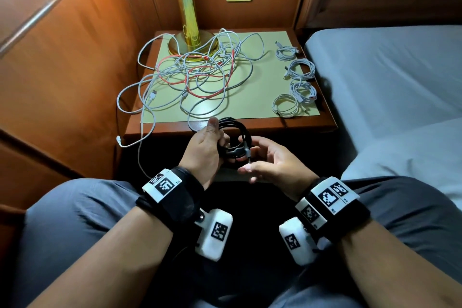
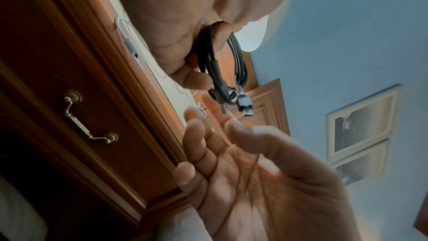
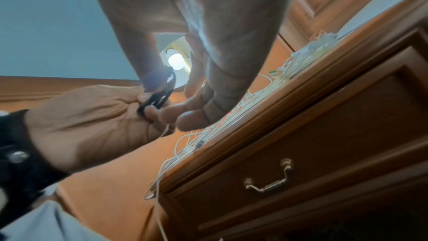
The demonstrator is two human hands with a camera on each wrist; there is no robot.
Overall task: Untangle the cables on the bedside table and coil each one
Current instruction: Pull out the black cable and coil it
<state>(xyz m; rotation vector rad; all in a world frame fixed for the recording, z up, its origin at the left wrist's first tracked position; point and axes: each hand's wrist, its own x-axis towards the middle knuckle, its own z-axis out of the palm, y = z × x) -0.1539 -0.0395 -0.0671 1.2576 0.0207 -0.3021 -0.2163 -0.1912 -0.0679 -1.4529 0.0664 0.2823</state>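
My left hand grips a coiled black cable in front of the bedside table. Its silver-tipped plug hangs loose from the coil. My right hand is held open beside the coil, palm toward it and fingers relaxed. The left wrist view shows the black coil in the left fingers, with the right palm spread below. A tangle of white and red cables lies on the table's pale mat.
Several coiled white cables lie in a row along the table's right side. A brass lamp stands at the back, ringed by the tangle. One white cable hangs over the front-left edge. A bed is on the right.
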